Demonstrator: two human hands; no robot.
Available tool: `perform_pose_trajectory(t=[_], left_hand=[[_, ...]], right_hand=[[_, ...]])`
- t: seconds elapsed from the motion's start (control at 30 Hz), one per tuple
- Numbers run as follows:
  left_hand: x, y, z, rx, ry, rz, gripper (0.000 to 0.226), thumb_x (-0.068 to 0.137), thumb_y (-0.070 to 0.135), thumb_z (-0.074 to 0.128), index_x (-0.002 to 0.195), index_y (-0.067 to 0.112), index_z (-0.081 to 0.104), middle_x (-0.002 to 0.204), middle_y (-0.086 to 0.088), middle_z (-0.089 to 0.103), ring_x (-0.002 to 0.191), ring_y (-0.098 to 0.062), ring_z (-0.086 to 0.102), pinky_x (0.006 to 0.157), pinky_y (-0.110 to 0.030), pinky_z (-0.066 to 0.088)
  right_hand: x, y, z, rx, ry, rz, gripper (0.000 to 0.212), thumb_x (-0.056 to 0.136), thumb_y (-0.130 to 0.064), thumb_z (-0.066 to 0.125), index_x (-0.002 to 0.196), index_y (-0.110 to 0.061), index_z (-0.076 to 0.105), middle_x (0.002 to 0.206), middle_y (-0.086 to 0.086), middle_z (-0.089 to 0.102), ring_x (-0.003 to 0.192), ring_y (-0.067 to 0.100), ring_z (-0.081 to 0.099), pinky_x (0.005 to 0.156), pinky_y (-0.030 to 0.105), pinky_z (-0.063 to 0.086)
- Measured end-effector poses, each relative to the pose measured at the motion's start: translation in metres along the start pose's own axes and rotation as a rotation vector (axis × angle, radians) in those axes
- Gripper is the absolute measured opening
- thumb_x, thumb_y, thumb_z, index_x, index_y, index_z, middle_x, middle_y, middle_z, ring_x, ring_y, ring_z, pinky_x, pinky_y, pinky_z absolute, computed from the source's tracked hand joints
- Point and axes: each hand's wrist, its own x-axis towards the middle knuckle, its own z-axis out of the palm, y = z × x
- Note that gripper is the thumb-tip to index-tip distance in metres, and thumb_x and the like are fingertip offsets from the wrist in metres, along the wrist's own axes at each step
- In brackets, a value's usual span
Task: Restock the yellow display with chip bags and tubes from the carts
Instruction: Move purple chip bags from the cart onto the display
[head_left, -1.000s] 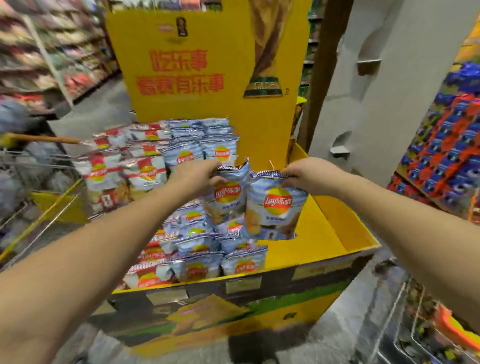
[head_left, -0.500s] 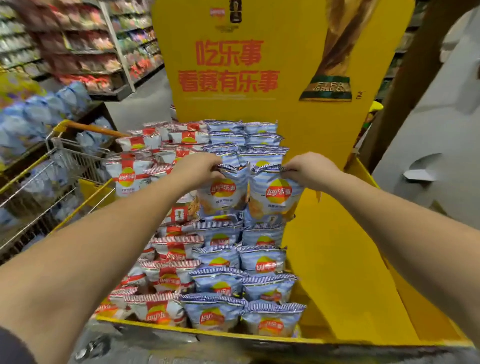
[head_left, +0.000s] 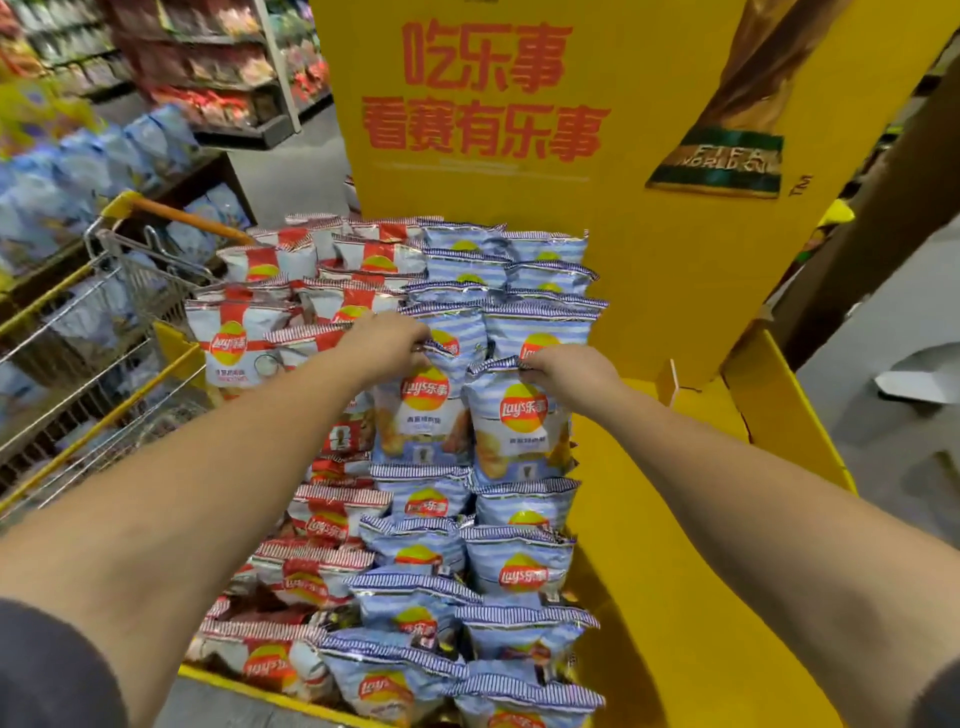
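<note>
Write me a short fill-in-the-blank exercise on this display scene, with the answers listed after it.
1. Each hand, left hand and right hand, pinches one ____-striped foil chip bag by its top edge.
2. The red-striped foil chip bags lie to the ____ of the blue rows.
3. The metal wire shopping cart has a ____ handle.
4. The cardboard display's bare floor is coloured ____.

Answers: blue; left; orange; yellow
</note>
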Motion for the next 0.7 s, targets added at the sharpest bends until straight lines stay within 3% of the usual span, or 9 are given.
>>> perform_pose_trajectory(t=[0.1, 0.23, 0.3, 0.43, 0.6, 0.7], left_hand=[[0.008, 0.002, 0.007, 0.036, 0.047, -0.032, 0.036, 0.096, 0.043, 0.053, 0.123, 0.021, 0.056, 0.117, -0.006, 0.059, 0.114, -0.029, 0.047, 0.092, -0.042, 0.035], [0.009, -0.004, 0.020, 0.019, 0.070, -0.084, 0.047, 0.095, 0.052, 0.051, 0.130, 0.021, 0.051, 0.126, -0.007, 0.053, 0.120, -0.030, 0.042, 0.097, -0.046, 0.033], [0.006, -0.002, 0.022, 0.021, 0.105, -0.112, 0.049, 0.094, 0.054, 0.051, 0.129, 0.020, 0.050, 0.128, -0.007, 0.050, 0.121, -0.031, 0.041, 0.098, -0.046, 0.032], [-0.005, 0.006, 0.021, -0.024, 0.162, -0.154, 0.051, 0.092, 0.050, 0.055, 0.133, 0.020, 0.047, 0.133, -0.007, 0.047, 0.124, -0.031, 0.039, 0.101, -0.046, 0.031], [-0.031, 0.025, 0.009, -0.179, 0.271, -0.142, 0.044, 0.093, 0.043, 0.055, 0.130, 0.020, 0.051, 0.130, -0.004, 0.048, 0.122, -0.029, 0.039, 0.099, -0.045, 0.030], [-0.055, 0.043, 0.006, -0.342, 0.351, -0.096, 0.037, 0.093, 0.038, 0.055, 0.125, 0.018, 0.057, 0.126, -0.005, 0.054, 0.121, -0.029, 0.045, 0.098, -0.045, 0.037]], right_hand=[[0.013, 0.001, 0.001, 0.016, 0.000, 0.009, 0.030, 0.103, -0.033, 0.045, 0.125, -0.019, 0.060, 0.112, 0.008, 0.063, 0.097, 0.030, 0.058, 0.068, 0.039, 0.047], [0.016, 0.002, 0.018, -0.017, 0.022, 0.056, 0.021, 0.103, -0.032, 0.045, 0.106, -0.017, 0.060, 0.097, 0.008, 0.064, 0.081, 0.029, 0.056, 0.064, 0.038, 0.045], [0.015, 0.004, 0.028, -0.019, 0.057, 0.107, 0.020, 0.102, -0.035, 0.046, 0.102, -0.019, 0.058, 0.097, 0.006, 0.064, 0.089, 0.029, 0.057, 0.076, 0.041, 0.043], [0.012, 0.003, 0.021, 0.072, 0.167, 0.245, 0.033, 0.098, -0.043, 0.049, 0.122, -0.022, 0.055, 0.116, 0.003, 0.058, 0.115, 0.028, 0.049, 0.097, 0.045, 0.033], [-0.013, -0.007, 0.002, 0.221, 0.283, 0.357, 0.044, 0.098, -0.043, 0.050, 0.136, -0.023, 0.046, 0.135, 0.002, 0.049, 0.128, 0.026, 0.040, 0.101, 0.044, 0.031], [-0.043, -0.024, -0.007, 0.404, 0.398, 0.434, 0.041, 0.096, -0.039, 0.053, 0.132, -0.021, 0.052, 0.134, 0.003, 0.052, 0.126, 0.026, 0.043, 0.099, 0.043, 0.034]])
